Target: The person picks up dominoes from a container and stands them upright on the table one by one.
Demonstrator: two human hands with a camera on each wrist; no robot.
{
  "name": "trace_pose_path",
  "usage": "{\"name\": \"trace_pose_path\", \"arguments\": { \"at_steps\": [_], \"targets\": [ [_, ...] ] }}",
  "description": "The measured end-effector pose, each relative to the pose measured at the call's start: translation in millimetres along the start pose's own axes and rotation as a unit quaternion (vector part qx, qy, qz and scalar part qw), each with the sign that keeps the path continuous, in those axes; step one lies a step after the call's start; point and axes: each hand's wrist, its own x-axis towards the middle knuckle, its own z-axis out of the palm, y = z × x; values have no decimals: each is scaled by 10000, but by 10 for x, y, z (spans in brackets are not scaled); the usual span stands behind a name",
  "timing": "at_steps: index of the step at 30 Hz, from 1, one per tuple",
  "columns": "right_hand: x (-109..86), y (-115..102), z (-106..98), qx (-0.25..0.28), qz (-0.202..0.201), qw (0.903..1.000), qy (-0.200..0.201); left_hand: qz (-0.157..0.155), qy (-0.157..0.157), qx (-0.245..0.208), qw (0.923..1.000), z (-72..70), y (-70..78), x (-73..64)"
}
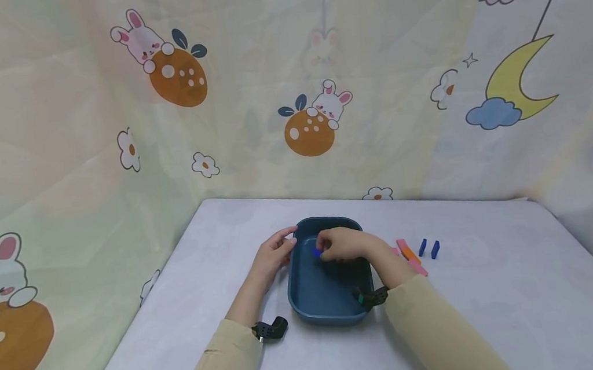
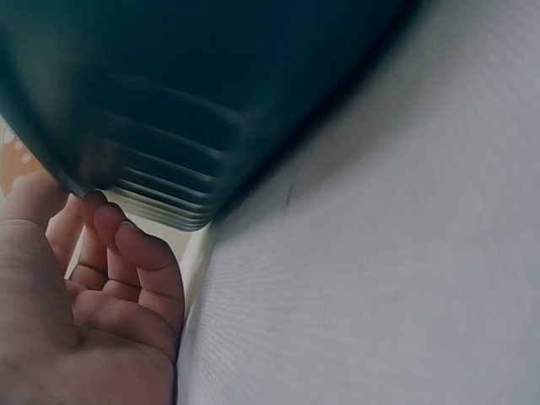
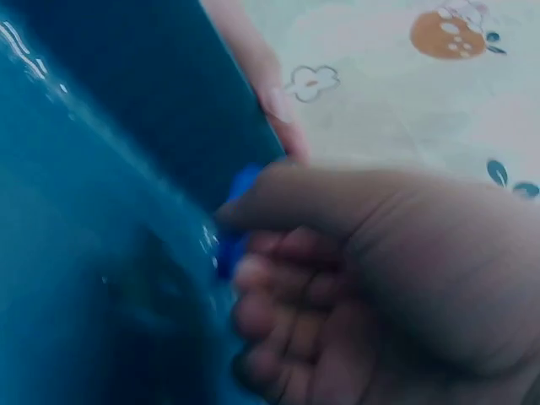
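A dark blue tray sits mid-table in the head view. My right hand hovers over its inside and pinches a small blue block between thumb and fingers; the right wrist view shows that block just above the tray's floor. My left hand holds the tray's far left rim, thumb on top. In the left wrist view its fingers curl under the tray's outer wall.
Right of the tray lie two small blue blocks and pink and orange bars on the white table. A cartoon-printed curtain closes in the back and sides.
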Motion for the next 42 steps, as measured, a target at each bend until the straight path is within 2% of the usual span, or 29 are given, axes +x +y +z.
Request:
{"name": "trace_pose_path", "arguments": {
  "at_steps": [3, 5, 8, 11, 16, 20, 26, 34, 42],
  "targets": [
    [-115, 52, -111, 674, -212, 9970, 320, -1, 62, 78, 9999, 6, -8, 9],
    [-242, 121, -202, 928, -381, 9930, 620, 8, 122, 118, 9999, 14, -13, 14],
    [-520, 306, -328, 1288, -359, 9845, 1135, 21, 158, 129, 9998, 34, -19, 22],
    [-844, 605, -400, 1461, -146, 9754, 1645, 14, 110, 104, 9999, 60, -17, 25],
    [-1360, 1130, -390, 1131, 411, 9656, 2307, 36, -6, 108, 9999, 76, 1, 36],
    [-1622, 1454, -292, 751, 715, 9584, 2657, 38, -32, 85, 10000, 38, 13, 53],
    [-1755, 1771, -193, 642, 964, 9581, 2620, 29, -14, -61, 10000, -25, -18, 47],
    [-1735, 1890, -121, 1027, 947, 9631, 2300, 3, 55, -71, 10000, -107, -59, 2],
    [-1655, 1904, -87, 396, 978, 9690, 2233, 67, 93, -102, 9999, -139, -19, -9]
  ]
}}
